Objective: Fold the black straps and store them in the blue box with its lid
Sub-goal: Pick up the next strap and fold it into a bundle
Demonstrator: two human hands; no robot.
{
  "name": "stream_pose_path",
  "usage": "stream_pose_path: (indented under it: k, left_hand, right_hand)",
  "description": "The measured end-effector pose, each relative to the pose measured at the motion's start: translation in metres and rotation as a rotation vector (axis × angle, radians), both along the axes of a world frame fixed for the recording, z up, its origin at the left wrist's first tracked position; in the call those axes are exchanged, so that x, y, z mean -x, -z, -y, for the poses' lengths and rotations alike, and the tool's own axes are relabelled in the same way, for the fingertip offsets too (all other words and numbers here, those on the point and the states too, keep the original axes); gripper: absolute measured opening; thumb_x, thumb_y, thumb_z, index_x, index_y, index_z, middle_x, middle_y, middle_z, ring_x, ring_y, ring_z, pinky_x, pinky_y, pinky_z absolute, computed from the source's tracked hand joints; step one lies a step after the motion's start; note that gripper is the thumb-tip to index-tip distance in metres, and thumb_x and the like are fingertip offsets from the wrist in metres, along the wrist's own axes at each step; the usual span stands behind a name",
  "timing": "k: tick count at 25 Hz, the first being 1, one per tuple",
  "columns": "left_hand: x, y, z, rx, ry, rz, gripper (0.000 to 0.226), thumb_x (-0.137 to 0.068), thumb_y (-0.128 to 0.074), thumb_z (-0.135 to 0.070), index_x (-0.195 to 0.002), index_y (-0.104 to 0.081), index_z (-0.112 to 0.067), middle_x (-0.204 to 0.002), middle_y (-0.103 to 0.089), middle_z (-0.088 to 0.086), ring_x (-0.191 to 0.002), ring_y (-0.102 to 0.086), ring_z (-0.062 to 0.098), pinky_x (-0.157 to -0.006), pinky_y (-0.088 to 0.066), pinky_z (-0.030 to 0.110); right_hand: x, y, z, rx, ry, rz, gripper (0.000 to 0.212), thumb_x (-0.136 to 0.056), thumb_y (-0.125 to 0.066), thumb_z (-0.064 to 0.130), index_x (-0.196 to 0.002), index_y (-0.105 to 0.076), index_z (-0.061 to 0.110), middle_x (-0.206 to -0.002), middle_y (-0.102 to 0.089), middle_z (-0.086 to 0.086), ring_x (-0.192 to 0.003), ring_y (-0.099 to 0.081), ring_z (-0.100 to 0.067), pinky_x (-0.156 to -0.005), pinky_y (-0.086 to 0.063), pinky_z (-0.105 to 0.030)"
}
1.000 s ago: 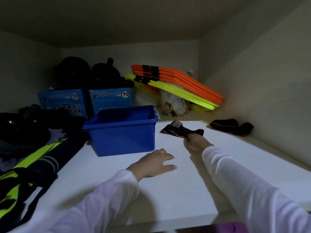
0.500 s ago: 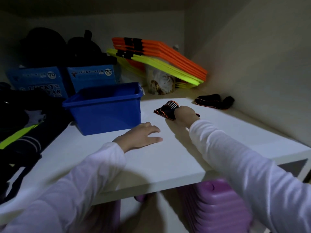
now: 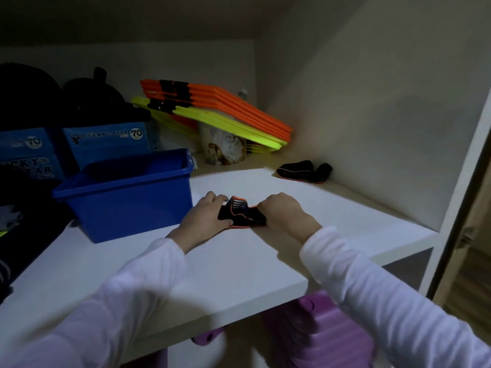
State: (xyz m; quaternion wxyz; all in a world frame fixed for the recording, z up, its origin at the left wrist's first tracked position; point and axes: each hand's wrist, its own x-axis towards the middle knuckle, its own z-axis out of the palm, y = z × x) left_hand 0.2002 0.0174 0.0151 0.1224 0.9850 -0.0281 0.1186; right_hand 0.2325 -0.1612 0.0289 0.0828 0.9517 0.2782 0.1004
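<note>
On a dim white shelf (image 3: 239, 264) inside a cupboard, the black strap (image 3: 243, 217) lies at the centre of the frame, probably drawn close so it can be folded flat before going into the blue box (image 3: 127, 197) open just to its left. The left hand (image 3: 206, 217) grips one end, thumb on top, and the right hand (image 3: 285, 215) curls over the other end. A second strap (image 3: 303, 171) waits at middle right; no lid is visible.

A single head-worn wide-angle camera looks forward and down into a dim cupboard recess, close above the white shelf (image 3: 239, 274) at about arm's reach. It faces the back wall, with the right side wall (image 3: 372, 128) slanting through the frame and the shelf's front edge low in view. No second view shares the scene.
</note>
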Motion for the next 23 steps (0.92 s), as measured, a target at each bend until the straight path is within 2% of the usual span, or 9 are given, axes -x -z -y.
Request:
stream_pose_path:
  k: [2, 3, 5, 7, 9, 12, 16, 20, 23]
  left_hand:
    - [-0.005, 0.001, 0.006, 0.025, 0.041, -0.056, 0.052, -0.084, -0.061, -0.035, -0.131, -0.047, -0.017, -0.121, -0.052, 0.01, -0.115, -0.05, 0.026, -0.094, -0.045, 0.035]
    - [-0.007, 0.002, 0.009, 0.036, 0.058, -0.079, 0.052, -0.084, -0.061, -0.036, -0.13, -0.047, -0.017, -0.121, -0.055, 0.01, -0.115, -0.052, 0.026, -0.092, -0.044, 0.033]
    - [-0.009, 0.005, 0.015, 0.054, 0.067, -0.071, 0.053, -0.085, -0.061, -0.035, -0.132, -0.044, -0.018, -0.125, -0.058, 0.009, -0.115, -0.053, 0.026, -0.09, -0.044, 0.032]
    - [-0.009, 0.006, 0.02, 0.071, 0.059, -0.048, 0.058, -0.086, -0.06, -0.035, -0.137, -0.038, -0.02, -0.129, -0.059, 0.01, -0.118, -0.052, 0.027, -0.091, -0.044, 0.033]
    - [-0.009, 0.007, 0.019, 0.08, 0.044, -0.064, 0.066, -0.086, -0.059, -0.037, -0.142, -0.029, -0.022, -0.133, -0.056, 0.011, -0.12, -0.051, 0.027, -0.094, -0.043, 0.033]
    - [-0.009, 0.008, 0.009, 0.112, 0.022, -0.115, 0.076, -0.085, -0.061, -0.041, -0.147, -0.02, -0.025, -0.135, -0.053, 0.011, -0.123, -0.048, 0.027, -0.095, -0.041, 0.032]
    - [-0.001, 0.009, -0.003, 0.188, 0.021, -0.137, 0.077, -0.084, -0.062, -0.04, -0.147, -0.021, -0.023, -0.125, -0.054, 0.004, -0.121, -0.044, 0.021, -0.1, -0.039, 0.031]
    - [0.013, 0.005, -0.02, 0.088, 0.0, -0.14, 0.047, -0.086, -0.059, -0.042, -0.128, -0.052, -0.022, -0.116, -0.052, 0.001, -0.119, -0.04, 0.02, -0.093, -0.036, 0.025]
    - [0.026, 0.002, -0.036, 0.196, 0.005, -0.18, 0.022, -0.082, -0.065, -0.037, -0.101, -0.06, -0.026, -0.096, -0.047, -0.008, -0.106, -0.039, 0.014, -0.075, -0.034, 0.016]
  right_hand:
    - [0.0, -0.003, 0.009, -0.081, 0.001, -0.059, 0.01, -0.088, -0.047, 0.011, -0.081, -0.053, 0.011, -0.077, -0.053, -0.006, -0.086, -0.053, -0.032, -0.053, -0.032, -0.024]
    - [0.001, -0.005, 0.013, -0.135, 0.008, -0.087, 0.009, -0.088, -0.048, 0.013, -0.079, -0.046, 0.012, -0.074, -0.05, -0.006, -0.083, -0.05, -0.031, -0.05, -0.028, -0.025]
    - [0.004, -0.004, 0.014, -0.196, 0.006, -0.106, 0.014, -0.089, -0.051, 0.025, -0.093, -0.048, 0.011, -0.092, -0.058, -0.013, -0.091, -0.055, -0.034, -0.057, -0.032, -0.028]
    - [0.006, 0.0, 0.006, -0.187, 0.02, -0.083, 0.037, -0.091, -0.05, 0.036, -0.113, -0.049, 0.007, -0.112, -0.06, -0.015, -0.105, -0.057, -0.035, -0.068, -0.036, -0.032]
    - [0.008, 0.004, -0.006, -0.127, 0.001, -0.022, 0.038, -0.096, -0.043, 0.032, -0.125, -0.046, 0.008, -0.12, -0.058, -0.016, -0.112, -0.056, -0.034, -0.077, -0.043, -0.036]
    - [0.005, 0.002, -0.012, -0.135, 0.006, 0.009, 0.032, -0.096, -0.038, 0.012, -0.125, -0.049, 0.007, -0.123, -0.058, -0.016, -0.114, -0.056, -0.034, -0.085, -0.047, -0.037]
    - [-0.021, -0.002, 0.012, -0.339, 0.135, -0.016, 0.029, -0.09, -0.041, 0.004, -0.114, -0.057, 0.001, -0.117, -0.063, -0.021, -0.109, -0.059, -0.035, -0.085, -0.048, -0.036]
    - [-0.048, 0.005, 0.056, -0.482, 0.36, -0.079, 0.028, -0.091, -0.043, 0.004, -0.112, -0.06, -0.004, -0.119, -0.062, -0.022, -0.112, -0.059, -0.036, -0.088, -0.048, -0.036]
    - [-0.06, 0.012, 0.073, -0.51, 0.453, -0.113, 0.029, -0.089, -0.046, 0.005, -0.112, -0.06, -0.003, -0.119, -0.063, -0.021, -0.112, -0.059, -0.036, -0.087, -0.049, -0.036]
